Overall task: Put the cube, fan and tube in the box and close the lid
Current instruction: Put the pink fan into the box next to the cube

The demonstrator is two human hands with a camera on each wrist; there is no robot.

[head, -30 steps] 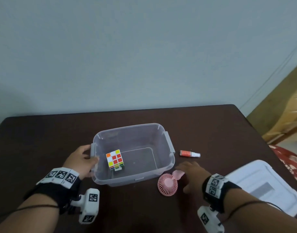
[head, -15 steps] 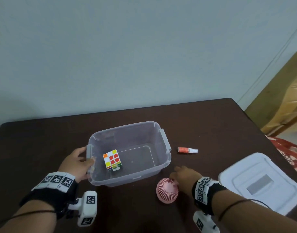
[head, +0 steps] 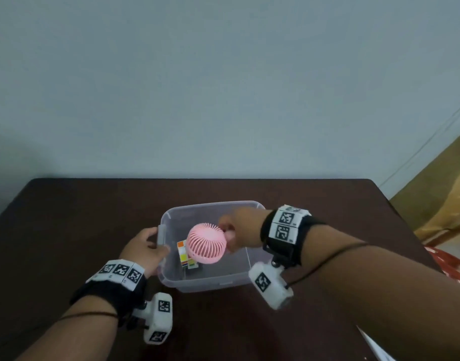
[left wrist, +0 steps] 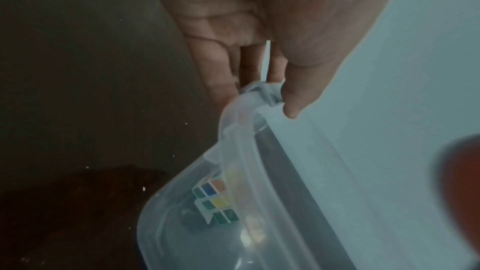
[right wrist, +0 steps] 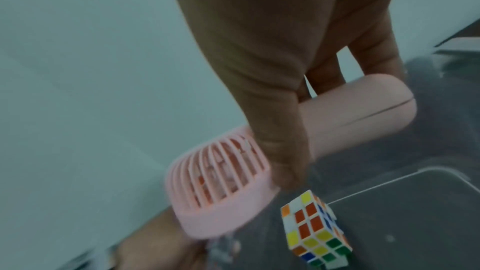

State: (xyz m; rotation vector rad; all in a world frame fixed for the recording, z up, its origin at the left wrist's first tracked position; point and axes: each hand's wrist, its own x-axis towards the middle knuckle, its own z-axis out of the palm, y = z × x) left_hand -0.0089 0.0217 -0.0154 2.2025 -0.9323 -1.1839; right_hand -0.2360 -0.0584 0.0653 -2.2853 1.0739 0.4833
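A clear plastic box [head: 213,284] stands open on the dark table. My left hand [head: 156,246] grips its left handle, thumb over the rim [left wrist: 291,108]. The coloured cube [head: 183,254] rests on the box floor near the left wall and also shows in the right wrist view as the cube [right wrist: 314,231]. My right hand [head: 230,234] holds the pink fan [head: 206,243] by its handle [right wrist: 350,118], in the air over the box, its round head above the cube. The tube is hidden.
A corner of the white lid [head: 374,345] shows at the bottom right, mostly behind my right arm. The table's far edge meets a plain wall. A wooden piece of furniture [head: 437,194] stands off the table's right side.
My right hand has taken hold of the fan on the table in front of the box and lifted it over the box. My left hand stays on the box handle.
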